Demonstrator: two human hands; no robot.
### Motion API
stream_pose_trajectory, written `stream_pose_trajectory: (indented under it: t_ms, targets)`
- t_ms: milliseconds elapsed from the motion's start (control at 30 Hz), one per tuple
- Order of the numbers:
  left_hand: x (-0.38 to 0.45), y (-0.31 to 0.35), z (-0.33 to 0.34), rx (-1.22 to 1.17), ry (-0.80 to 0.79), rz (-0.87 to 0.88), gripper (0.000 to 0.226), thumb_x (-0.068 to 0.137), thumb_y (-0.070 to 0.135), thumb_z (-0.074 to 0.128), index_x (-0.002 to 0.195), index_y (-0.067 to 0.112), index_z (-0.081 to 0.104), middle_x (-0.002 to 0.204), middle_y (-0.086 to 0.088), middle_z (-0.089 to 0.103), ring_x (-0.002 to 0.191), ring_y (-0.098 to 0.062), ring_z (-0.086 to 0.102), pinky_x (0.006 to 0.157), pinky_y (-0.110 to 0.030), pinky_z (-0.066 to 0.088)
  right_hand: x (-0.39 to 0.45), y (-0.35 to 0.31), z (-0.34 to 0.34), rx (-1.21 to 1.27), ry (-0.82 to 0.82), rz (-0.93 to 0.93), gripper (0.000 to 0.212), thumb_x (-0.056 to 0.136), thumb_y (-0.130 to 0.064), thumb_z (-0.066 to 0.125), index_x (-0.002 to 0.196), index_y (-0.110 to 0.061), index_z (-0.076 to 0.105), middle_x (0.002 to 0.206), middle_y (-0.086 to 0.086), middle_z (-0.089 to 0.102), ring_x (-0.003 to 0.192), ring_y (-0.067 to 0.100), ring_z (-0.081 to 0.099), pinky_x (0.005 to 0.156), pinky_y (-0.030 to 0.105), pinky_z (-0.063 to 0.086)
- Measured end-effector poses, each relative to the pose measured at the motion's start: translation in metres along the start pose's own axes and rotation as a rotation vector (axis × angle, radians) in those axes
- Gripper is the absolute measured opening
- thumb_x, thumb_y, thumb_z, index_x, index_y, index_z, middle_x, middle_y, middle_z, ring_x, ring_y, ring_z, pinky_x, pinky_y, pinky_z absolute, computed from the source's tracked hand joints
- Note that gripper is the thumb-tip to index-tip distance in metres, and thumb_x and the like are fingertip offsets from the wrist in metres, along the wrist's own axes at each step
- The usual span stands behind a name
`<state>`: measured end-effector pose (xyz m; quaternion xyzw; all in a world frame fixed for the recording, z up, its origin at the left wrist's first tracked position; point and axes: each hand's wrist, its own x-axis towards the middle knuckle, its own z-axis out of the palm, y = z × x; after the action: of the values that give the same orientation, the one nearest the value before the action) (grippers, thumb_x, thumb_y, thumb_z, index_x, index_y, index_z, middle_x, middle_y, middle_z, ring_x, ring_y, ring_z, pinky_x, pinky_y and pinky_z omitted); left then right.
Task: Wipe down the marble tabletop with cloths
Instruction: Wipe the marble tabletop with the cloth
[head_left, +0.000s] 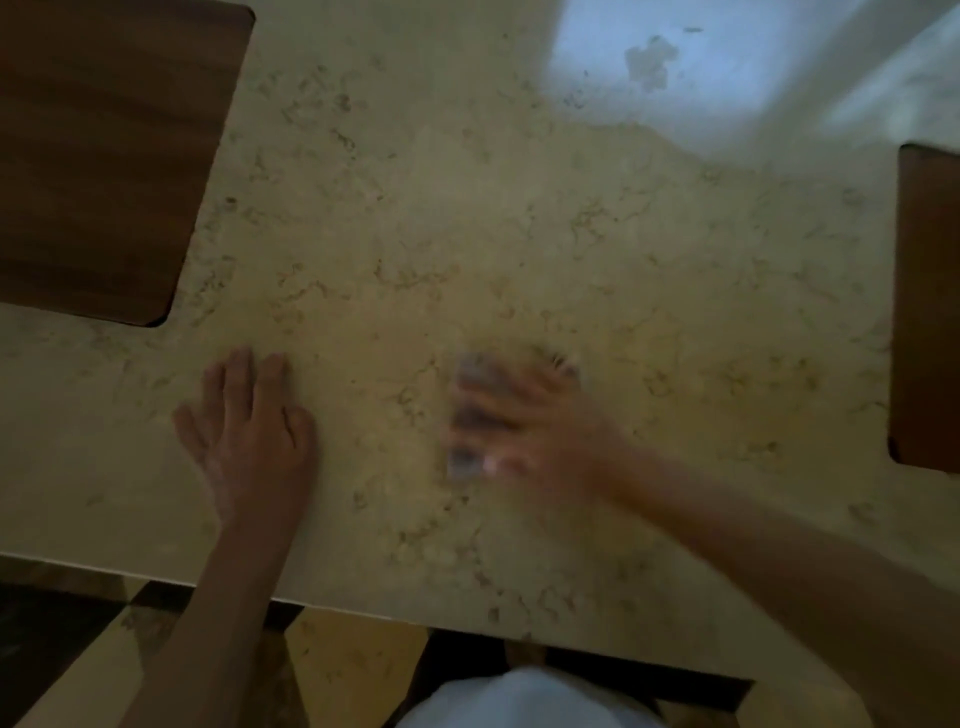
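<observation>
- Right hand (524, 415) is smeared with motion blur, pressed down over a greyish cloth (470, 415) in the middle of the marble table (467, 234); the fingers look splayed over the fabric rather than pinching it, though the blur leaves the exact grip unclear
- Left hand (249, 431) lies flat and spread on the marble, well apart from the cloth, holding nothing; it reads as a brace
- Risk one: the cloth is only partly covered by the palm; if the fingers are only lying on it, a fast stroke could let it bunch up or slide out from under the hand, leaving bare skin rubbing the stone
- Risk two: a blotchy mark (652, 60) sits in the bright reflection at the far side, well away from the wiping zone; judging by where the cloth is now, that patch could be skipped if the strokes stay close to the near edge
- Risk three: a dark wooden mat (104, 156) at the far left and another wooden mat (930, 312) at the right edge lie on the marble; wide sweeps could knock or shift them, and the marble beneath them goes unwiped unless they are lifted
- Risk four: the braced palm may leave its own print on the marble; that spot would need a pass too
- Risk five: the light is dim and the veining busy; streaks could easily go unnoticed
</observation>
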<state>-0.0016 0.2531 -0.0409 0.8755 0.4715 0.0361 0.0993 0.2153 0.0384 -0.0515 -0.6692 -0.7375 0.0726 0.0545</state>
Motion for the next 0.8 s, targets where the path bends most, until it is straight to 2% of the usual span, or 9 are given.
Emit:
stream_pose_trajectory:
  t_ms: [100,167,233,367,467,533,600,700,800]
  targets:
    - [-0.011,0.047,0.003,-0.055,-0.053,-0.02,0.056,0.091,0.032,0.034,0.142,0.011,0.042,0.155,-0.02,0.034,0.146,-0.04,0.026,0.116,-0.062,0.017,0.021,0.137,-0.036,-0.092,0.046,0.5,0.055,0.101,-0.06,0.025,0.147,-0.038,0.045,0.165,0.011,0.029,0.152,0.039,0.025,0.113,0.068,0.026]
    - [-0.025,0.085,0.01,-0.056,-0.108,0.183,0.058,0.094,0.037,0.034,0.146,0.015,0.042,0.158,-0.018,0.033,0.147,-0.039,0.026,0.117,-0.059,0.017,0.025,0.196,-0.054,0.008,0.051,0.769,0.062,0.098,-0.063,0.014,0.153,-0.042,0.032,0.169,0.009,0.015,0.154,0.04,0.015,0.117,0.068,0.016]
    - [-0.034,0.112,0.023,-0.031,-0.119,0.345,0.056,0.097,0.039,0.038,0.15,0.021,0.039,0.161,-0.011,0.03,0.15,-0.035,0.023,0.119,-0.055,0.014,0.029,0.201,-0.058,0.041,0.076,0.869,0.056,0.102,-0.056,0.018,0.155,-0.041,0.026,0.17,0.006,0.011,0.155,0.039,0.009,0.117,0.069,0.015]
    - [-0.011,0.128,0.034,-0.01,-0.124,0.163,0.058,0.098,0.043,0.033,0.153,0.026,0.03,0.164,-0.007,0.024,0.152,-0.031,0.017,0.12,-0.056,0.011,-0.008,0.075,-0.022,-0.008,0.165,0.55,0.049,0.1,-0.043,0.036,0.145,-0.03,0.049,0.162,0.012,0.035,0.149,0.042,0.026,0.107,0.06,0.035]
    - [-0.003,0.127,0.037,0.083,-0.113,0.164,0.061,0.097,0.045,0.031,0.155,0.025,0.025,0.165,-0.008,0.021,0.152,-0.034,0.016,0.119,-0.056,0.014,-0.085,-0.061,0.0,0.173,0.057,0.103,0.04,0.104,-0.044,0.042,0.143,-0.04,0.05,0.163,0.0,0.034,0.154,0.034,0.018,0.113,0.051,0.029]
    - [-0.005,0.128,0.039,0.103,-0.11,0.177,0.061,0.098,0.044,0.031,0.155,0.025,0.023,0.165,-0.008,0.019,0.152,-0.034,0.014,0.119,-0.055,0.013,-0.124,-0.078,0.006,0.227,-0.017,-0.09,0.038,0.106,-0.045,0.043,0.142,-0.04,0.053,0.161,-0.006,0.039,0.155,0.028,0.019,0.113,0.049,0.036]
    - [-0.006,0.13,0.039,0.107,-0.101,0.154,0.06,0.098,0.044,0.03,0.155,0.026,0.023,0.166,-0.008,0.017,0.152,-0.033,0.012,0.119,-0.054,0.011,-0.132,-0.03,0.01,0.181,-0.023,-0.23,0.039,0.107,-0.043,0.04,0.144,-0.04,0.051,0.16,-0.007,0.039,0.155,0.029,0.019,0.113,0.053,0.037]
    - [-0.006,0.13,0.039,0.1,-0.096,0.136,0.061,0.098,0.046,0.028,0.155,0.026,0.021,0.166,-0.007,0.015,0.153,-0.032,0.01,0.12,-0.053,0.009,-0.109,0.102,-0.005,0.151,0.129,0.092,0.041,0.106,-0.029,0.046,0.146,-0.038,0.046,0.16,-0.001,0.039,0.15,0.03,0.033,0.117,0.065,0.025]
    - [-0.006,0.132,0.038,0.12,-0.101,0.135,0.062,0.097,0.047,0.026,0.155,0.026,0.021,0.166,-0.007,0.017,0.153,-0.032,0.012,0.12,-0.054,0.011,-0.082,0.225,-0.047,-0.006,0.173,0.612,0.046,0.106,-0.048,0.032,0.151,-0.039,0.039,0.165,0.007,0.029,0.15,0.038,0.029,0.114,0.061,0.028]
